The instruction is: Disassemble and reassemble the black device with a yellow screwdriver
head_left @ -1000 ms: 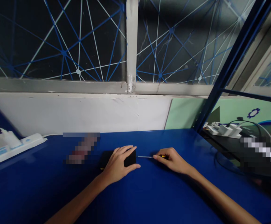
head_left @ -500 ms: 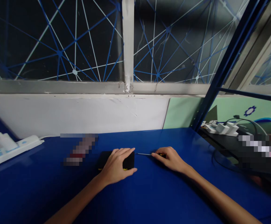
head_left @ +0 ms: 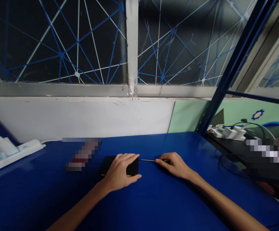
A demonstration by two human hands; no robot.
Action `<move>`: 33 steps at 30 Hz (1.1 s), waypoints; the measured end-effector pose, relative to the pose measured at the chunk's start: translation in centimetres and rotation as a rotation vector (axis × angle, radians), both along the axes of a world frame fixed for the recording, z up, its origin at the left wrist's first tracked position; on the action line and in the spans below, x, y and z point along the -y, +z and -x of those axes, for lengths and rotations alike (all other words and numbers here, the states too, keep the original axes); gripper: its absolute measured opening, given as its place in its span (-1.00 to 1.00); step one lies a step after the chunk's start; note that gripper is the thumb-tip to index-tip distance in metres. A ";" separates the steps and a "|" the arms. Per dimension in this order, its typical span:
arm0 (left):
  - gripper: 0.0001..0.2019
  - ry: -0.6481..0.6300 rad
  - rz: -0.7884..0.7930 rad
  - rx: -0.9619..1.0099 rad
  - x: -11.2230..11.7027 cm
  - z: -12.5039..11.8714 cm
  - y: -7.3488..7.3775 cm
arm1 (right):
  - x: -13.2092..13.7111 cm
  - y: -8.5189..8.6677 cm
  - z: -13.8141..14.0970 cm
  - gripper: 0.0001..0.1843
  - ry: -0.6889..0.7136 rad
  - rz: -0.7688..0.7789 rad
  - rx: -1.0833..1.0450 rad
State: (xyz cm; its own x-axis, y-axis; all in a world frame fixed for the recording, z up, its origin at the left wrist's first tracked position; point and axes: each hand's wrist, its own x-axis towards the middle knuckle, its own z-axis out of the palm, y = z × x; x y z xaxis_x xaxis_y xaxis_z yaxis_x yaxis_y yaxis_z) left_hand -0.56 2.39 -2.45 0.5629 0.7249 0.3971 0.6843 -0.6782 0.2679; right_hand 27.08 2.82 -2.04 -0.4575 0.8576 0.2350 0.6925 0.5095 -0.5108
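Observation:
A flat black box (head_left: pixel 133 166) with a bit of yellow along its near edge rests on the blue table. My left hand (head_left: pixel 120 170) lies over it, thumb on the near side and fingers across the top, gripping it. To the right, my right hand (head_left: pixel 173 163) is closed round a screwdriver, its dark handle with some yellow mostly hidden in the fingers. The thin metal screwdriver shaft (head_left: pixel 148 160) points left, its tip close to the box's right side. Whether the tip touches the box, I cannot tell.
The blue table (head_left: pixel 153 205) runs back to a white wall panel. A white power strip (head_left: pixel 16 154) with plugs stands at the left. Behind the box lies a blurred-out item (head_left: pixel 84 155). A blue metal frame post (head_left: pixel 221 86) rises at the right, beside another table with plugs and cables.
The screwdriver's shaft and my right hand have shifted very slightly. My left hand and the box stay almost where they were.

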 end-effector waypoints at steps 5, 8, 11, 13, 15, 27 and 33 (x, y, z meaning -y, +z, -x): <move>-0.37 -0.011 -0.006 0.014 0.0 0.1 0.0 | 0.1 0.2 0.0 -0.51 0.011 0.014 -0.016; -0.36 -0.015 0.006 0.013 0.1 0.1 0.0 | 0.1 0.2 -0.1 -0.55 0.025 0.036 -0.034; -0.36 -0.022 0.020 0.010 0.3 0.0 0.1 | -0.1 0.0 -0.6 -0.68 0.049 0.058 -0.050; -0.36 -0.026 0.037 0.005 0.4 -0.1 0.2 | -0.3 -0.3 -1.0 -0.73 0.063 0.102 -0.079; -0.34 -0.032 0.053 0.001 0.5 -0.1 0.3 | -0.5 -0.6 -1.4 -0.73 0.073 0.164 -0.127; -0.34 -0.051 0.061 0.004 1.0 -0.3 0.4 | -0.8 0.2 -1.8 -0.62 0.134 0.168 -0.097; -0.34 -0.054 0.060 0.003 1.0 -0.2 0.3 | -1.0 -0.8 -1.9 -0.65 0.112 0.251 -0.265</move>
State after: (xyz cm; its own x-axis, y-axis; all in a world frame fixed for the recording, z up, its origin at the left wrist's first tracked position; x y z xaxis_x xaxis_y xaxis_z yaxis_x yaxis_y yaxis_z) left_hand -0.31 1.43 -2.13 0.6007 0.7162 0.3552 0.6465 -0.6965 0.3112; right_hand 29.00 3.87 -2.79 -0.5035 0.8515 0.1467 0.4663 0.4107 -0.7835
